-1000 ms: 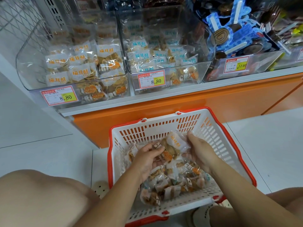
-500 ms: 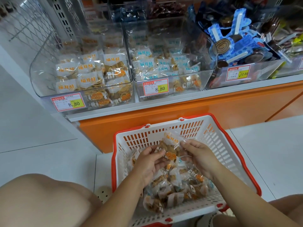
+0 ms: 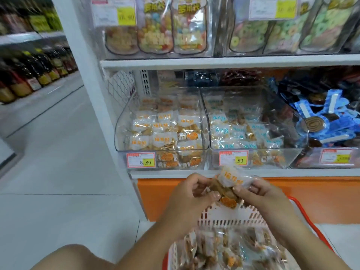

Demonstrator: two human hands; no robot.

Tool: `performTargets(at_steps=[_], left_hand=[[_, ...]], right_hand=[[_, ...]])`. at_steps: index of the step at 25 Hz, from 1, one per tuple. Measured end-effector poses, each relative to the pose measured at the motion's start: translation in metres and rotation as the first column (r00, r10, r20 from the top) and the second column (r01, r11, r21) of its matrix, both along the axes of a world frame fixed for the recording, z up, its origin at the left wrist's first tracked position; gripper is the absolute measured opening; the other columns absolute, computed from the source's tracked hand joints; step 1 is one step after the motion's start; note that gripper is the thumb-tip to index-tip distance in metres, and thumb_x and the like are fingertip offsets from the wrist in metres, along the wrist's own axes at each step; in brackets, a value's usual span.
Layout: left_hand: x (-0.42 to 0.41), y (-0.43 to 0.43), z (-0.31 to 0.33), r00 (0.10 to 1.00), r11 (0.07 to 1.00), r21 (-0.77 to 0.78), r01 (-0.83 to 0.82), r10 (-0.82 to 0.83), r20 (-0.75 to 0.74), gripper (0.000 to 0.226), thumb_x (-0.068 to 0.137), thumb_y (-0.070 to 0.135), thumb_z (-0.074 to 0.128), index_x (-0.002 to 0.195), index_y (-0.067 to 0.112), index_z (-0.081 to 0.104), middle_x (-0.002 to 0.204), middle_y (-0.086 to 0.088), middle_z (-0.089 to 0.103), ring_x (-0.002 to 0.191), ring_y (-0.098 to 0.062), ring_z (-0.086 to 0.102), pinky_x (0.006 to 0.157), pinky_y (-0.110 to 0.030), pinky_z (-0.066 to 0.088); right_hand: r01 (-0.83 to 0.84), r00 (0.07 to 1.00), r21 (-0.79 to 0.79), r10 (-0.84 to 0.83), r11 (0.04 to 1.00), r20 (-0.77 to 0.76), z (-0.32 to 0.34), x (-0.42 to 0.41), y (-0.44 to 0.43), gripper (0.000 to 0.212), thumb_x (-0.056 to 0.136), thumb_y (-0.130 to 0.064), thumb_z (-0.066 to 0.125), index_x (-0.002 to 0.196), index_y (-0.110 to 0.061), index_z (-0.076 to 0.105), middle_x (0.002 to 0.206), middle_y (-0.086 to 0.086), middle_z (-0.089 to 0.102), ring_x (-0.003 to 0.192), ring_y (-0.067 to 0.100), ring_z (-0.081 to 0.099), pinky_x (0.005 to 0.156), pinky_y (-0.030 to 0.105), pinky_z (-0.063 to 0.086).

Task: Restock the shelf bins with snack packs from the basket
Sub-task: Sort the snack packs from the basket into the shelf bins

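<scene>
Both hands share the grip: our left hand and right hand pinch a snack pack by its ends, raised above the basket and just below the shelf. We judge the carry step underway; next we must lift it into the orange-label bin, clearing its front wall.

Blue-wrapped lollipops fill the right bin; bottles line the far aisle.
</scene>
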State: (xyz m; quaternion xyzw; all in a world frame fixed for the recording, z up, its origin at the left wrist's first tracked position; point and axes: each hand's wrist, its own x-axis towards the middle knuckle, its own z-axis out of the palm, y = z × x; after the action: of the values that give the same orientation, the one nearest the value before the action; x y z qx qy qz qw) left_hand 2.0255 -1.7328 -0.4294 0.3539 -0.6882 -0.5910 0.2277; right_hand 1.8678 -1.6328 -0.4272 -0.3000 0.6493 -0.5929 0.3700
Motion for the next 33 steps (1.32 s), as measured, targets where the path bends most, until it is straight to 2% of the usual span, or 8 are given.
performTargets(at_steps=[2,5,9,12,14,24,28,33], left_hand=[[0.015,-0.018,0.029,0.999,0.975,-0.220,-0.031,0.036,0.018,0.013,0.088,0.026,0.070,0.094,0.036,0.065,0.090,0.021,0.069,0.086,0.009,0.063,0.074,-0.010,0.050],[0.042,-0.051,0.052,0.968,0.831,-0.523,-0.190,0.248,0.043,0.025,0.090,0.032,0.067,0.113,0.041,0.062,0.105,0.030,0.060,0.098,0.014,0.054,0.078,-0.002,0.042],[0.085,-0.102,0.041,0.771,0.494,-0.783,-0.377,0.636,0.029,0.062,0.081,0.032,0.076,0.137,0.023,0.052,0.128,-0.002,0.048,0.120,-0.019,0.041,0.098,-0.030,0.037],[0.094,-0.112,0.030,0.745,0.585,-0.735,-0.343,0.646,0.167,0.077,0.078,0.033,0.079,0.145,0.025,0.041,0.134,-0.003,0.039,0.126,-0.020,0.036,0.100,-0.033,0.039],[0.094,-0.114,0.025,0.759,0.626,-0.710,-0.323,0.619,0.201,0.081,0.079,0.034,0.079,0.147,0.028,0.036,0.138,0.000,0.035,0.129,-0.017,0.035,0.100,-0.031,0.040],[0.096,-0.128,0.010,0.780,0.662,-0.671,-0.333,0.593,0.199,0.082,0.079,0.035,0.078,0.148,0.026,0.034,0.138,0.000,0.039,0.123,-0.017,0.046,0.093,-0.030,0.047],[0.099,-0.131,0.008,0.792,0.662,-0.672,-0.332,0.582,0.183,0.083,0.080,0.033,0.078,0.149,0.026,0.033,0.137,0.002,0.039,0.121,-0.014,0.047,0.089,-0.026,0.047],[0.101,-0.132,0.005,0.805,0.662,-0.676,-0.324,0.568,0.172,0.083,0.081,0.032,0.077,0.150,0.026,0.032,0.136,0.002,0.040,0.119,-0.014,0.048,0.086,-0.025,0.048]], right_hand=[[-0.035,0.994,-0.046,0.030,0.998,-0.109,0.035,0.009,-0.023,0.010,0.082,-0.006,0.070,0.087,-0.011,0.062,0.059,-0.005,0.063,0.060,0.007,0.062,0.059,0.015,0.045],[-0.056,0.928,-0.102,0.014,0.993,-0.373,0.073,0.014,-0.065,0.045,0.079,-0.024,0.075,0.115,-0.039,0.053,0.069,0.006,0.047,0.065,0.015,0.055,0.062,0.024,0.046],[-0.004,0.567,0.061,0.053,0.998,-0.822,0.107,0.013,-0.128,0.058,0.086,-0.027,0.071,0.132,-0.044,0.041,0.081,-0.005,0.057,0.077,0.016,0.059,0.061,0.023,0.044],[0.146,0.236,0.330,0.291,0.932,-0.927,0.110,0.018,-0.164,0.044,0.088,-0.018,0.065,0.127,-0.032,0.051,0.111,0.006,0.066,0.101,0.029,0.061,0.073,0.030,0.041],[0.177,0.130,0.435,0.417,0.883,-0.900,0.103,0.023,-0.178,0.040,0.088,-0.007,0.058,0.125,-0.021,0.054,0.115,0.013,0.065,0.105,0.032,0.060,0.071,0.028,0.039],[0.209,0.069,0.683,0.686,0.700,-0.724,0.100,0.028,-0.199,0.047,0.090,-0.008,0.056,0.136,-0.017,0.050,0.130,0.009,0.058,0.113,0.026,0.056,0.073,0.025,0.040],[0.246,0.108,0.566,0.558,0.787,-0.823,0.097,0.023,-0.198,0.037,0.092,-0.002,0.050,0.127,-0.010,0.057,0.121,0.013,0.063,0.108,0.029,0.060,0.078,0.028,0.047],[0.256,0.020,0.582,0.598,0.772,-0.802,0.078,0.029,-0.193,0.043,0.086,0.008,0.049,0.127,-0.004,0.046,0.123,0.018,0.053,0.105,0.031,0.057,0.073,0.032,0.046]])
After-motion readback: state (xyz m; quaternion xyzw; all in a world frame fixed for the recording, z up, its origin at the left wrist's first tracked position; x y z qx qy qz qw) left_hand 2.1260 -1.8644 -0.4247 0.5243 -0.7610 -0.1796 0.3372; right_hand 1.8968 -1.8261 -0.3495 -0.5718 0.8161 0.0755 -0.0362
